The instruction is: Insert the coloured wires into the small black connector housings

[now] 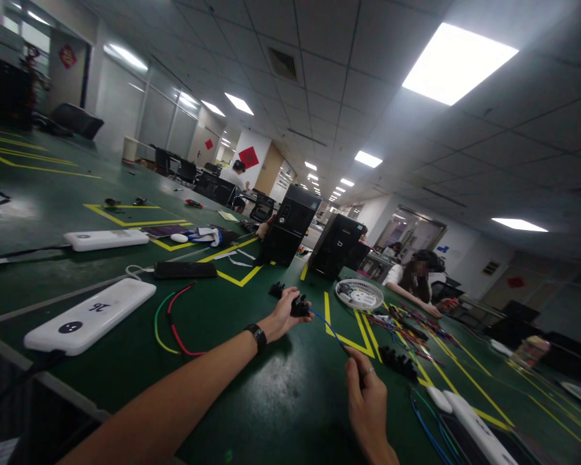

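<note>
My left hand (286, 315), with a dark band at its wrist, is closed around a black terminal block (300, 306) above the green table (271, 394). Part of the black piece sticks out past the fingers on the far side. From the block a thin blue wire (330, 327) runs down to my right hand (366, 394), which pinches it between thumb and fingers. Whether the wire's far end sits inside the block I cannot tell. Another black terminal block (397, 363) lies to the right. Red (174, 323) and green wires (157, 318) lie left of my forearm.
White power banks (91, 316) lie left, a white device (479, 426) lower right. Two black computer towers (290, 226) stand at the back. A white round basket (359, 294) and piled coloured wires (416, 332) are on the right, where another person (419, 278) sits.
</note>
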`<state>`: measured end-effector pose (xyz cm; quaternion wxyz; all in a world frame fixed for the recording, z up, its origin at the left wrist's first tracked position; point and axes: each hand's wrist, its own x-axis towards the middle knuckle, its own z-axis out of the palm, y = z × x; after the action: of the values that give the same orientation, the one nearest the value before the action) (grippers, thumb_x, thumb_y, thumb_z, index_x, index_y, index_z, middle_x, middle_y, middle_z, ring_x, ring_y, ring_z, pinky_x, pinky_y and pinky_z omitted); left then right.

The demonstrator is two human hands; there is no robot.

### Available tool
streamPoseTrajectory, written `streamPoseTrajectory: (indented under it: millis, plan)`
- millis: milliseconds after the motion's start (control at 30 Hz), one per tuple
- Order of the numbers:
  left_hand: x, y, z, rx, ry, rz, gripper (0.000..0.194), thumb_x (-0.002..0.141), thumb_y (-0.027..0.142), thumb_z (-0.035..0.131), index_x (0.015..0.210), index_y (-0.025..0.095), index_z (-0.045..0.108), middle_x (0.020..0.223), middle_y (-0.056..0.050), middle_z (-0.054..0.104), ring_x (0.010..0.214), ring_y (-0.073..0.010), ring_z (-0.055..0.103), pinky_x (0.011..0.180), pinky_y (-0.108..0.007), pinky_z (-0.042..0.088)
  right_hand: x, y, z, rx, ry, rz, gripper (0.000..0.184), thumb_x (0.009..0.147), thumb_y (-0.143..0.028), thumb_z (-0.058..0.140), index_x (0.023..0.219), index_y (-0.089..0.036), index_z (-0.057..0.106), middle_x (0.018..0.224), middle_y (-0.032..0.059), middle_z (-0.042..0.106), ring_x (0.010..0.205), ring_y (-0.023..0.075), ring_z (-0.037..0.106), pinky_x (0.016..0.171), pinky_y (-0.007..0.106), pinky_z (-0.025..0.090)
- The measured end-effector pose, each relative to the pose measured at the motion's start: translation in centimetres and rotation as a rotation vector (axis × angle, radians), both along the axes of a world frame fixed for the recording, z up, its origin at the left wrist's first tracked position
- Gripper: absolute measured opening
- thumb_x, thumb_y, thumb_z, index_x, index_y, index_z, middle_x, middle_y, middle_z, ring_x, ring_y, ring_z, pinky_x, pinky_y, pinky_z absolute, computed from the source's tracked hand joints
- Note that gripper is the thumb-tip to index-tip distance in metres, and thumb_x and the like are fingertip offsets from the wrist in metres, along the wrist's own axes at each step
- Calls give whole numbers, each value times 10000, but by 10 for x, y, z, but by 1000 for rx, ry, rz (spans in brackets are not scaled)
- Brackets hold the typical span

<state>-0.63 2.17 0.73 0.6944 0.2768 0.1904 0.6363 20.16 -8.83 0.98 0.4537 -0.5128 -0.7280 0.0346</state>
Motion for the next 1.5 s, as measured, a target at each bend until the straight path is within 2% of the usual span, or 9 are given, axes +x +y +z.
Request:
streamPoseTrajectory:
  millis: [433,600,800,1000,1133,1200,1300,1367,1500]
  plan:
    - [-1,-8,10,0,58,18,322,880,246,473,1141,251,283,813,-43,622,606,-210,672,543,-332,520,4,2,0,39,-81,23,348,918,-373,399,1089,-167,621,724,24,642,636,165,606,592,228,465]
    - [-1,-11,10,5,110,37,350,885,244,481,1168,244,275,823,-47,612,625,-195,668,558,-325,524,5,1,-2,51,-117,48,324,918,-346,407,1083,-170,623,903,56,693,736,174,654,661,231,495]
    - [-1,-11,5,90,319,107,648,753,146,663,1238,245,245,943,-71,578,655,-176,669,619,-326,534,6,1,-2,76,-183,114,296,919,-307,412,1067,-169,627,1013,83,693,875,195,666,751,246,505]
    - [-5,-15,-2,180,482,114,650,768,169,617,1288,263,238,1013,-89,583,707,-177,672,729,-399,533,5,-5,4,55,-218,176,281,917,-253,412,1088,-180,623,981,71,700,833,181,666,757,254,498]
    - [-7,-21,0,403,703,238,636,693,144,675,1252,245,387,961,-54,612,838,-199,653,840,-394,494,4,-9,11,73,-170,144,277,913,-246,421,1068,-195,645,978,68,699,885,193,654,789,271,482]
    - [-6,-24,5,403,651,238,642,703,148,672,1261,259,375,976,-55,618,840,-196,656,845,-403,495,5,-11,13,64,-144,136,282,916,-250,418,1078,-197,642,984,70,694,895,193,648,791,271,473]
    - [0,-27,14,217,385,209,673,771,126,596,1303,303,224,1015,-67,611,733,-165,675,786,-434,526,3,-14,11,-24,-176,196,300,923,-247,398,1117,-201,623,933,61,692,837,180,648,755,260,461]
    - [4,-30,19,130,261,213,684,777,80,571,1293,307,183,1002,-64,609,700,-147,677,783,-439,533,0,-16,9,-120,-253,248,301,922,-242,392,1115,-205,620,846,42,689,772,171,643,720,253,446]
    - [10,-39,22,128,296,226,661,763,57,583,1267,298,231,991,-54,602,688,-131,677,794,-426,536,-8,-21,10,-242,-325,237,268,891,-220,422,1045,-207,641,806,32,680,766,169,628,711,254,414]
